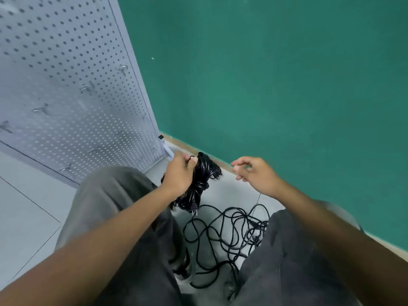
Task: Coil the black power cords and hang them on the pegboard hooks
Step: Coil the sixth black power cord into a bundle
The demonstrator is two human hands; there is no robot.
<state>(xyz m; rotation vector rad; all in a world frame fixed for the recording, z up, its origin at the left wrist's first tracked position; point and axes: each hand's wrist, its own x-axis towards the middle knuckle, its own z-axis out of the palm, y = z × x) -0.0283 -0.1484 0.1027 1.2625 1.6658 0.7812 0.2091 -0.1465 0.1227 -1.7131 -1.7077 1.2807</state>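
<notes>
1. Step in hand, as I judge it: coiling. One cord bundle is wound up, more loose cords lie uncoiled on the floor between the person's knees
2. Left hand grips the bundle, fingers curled round its upper part, thumb on top; a plug hangs off the bundle's bottom end at 6 o'clock
3. Right hand sits at 3 o'clock of the bundle, apart from it, fingers loosely bent, thumb and forefinger near each other; a thin line runs down from under it toward the floor tangle, cannot tell if it pinches that or holds nothing
4. Pegboard stands at 10 o'clock of the hands, several bare hooks showing, none carrying a cord in view
5. Next move likely calls for securing the tail end, then lifting the bundle up to a hook; floor tangle needs sorting after
</notes>
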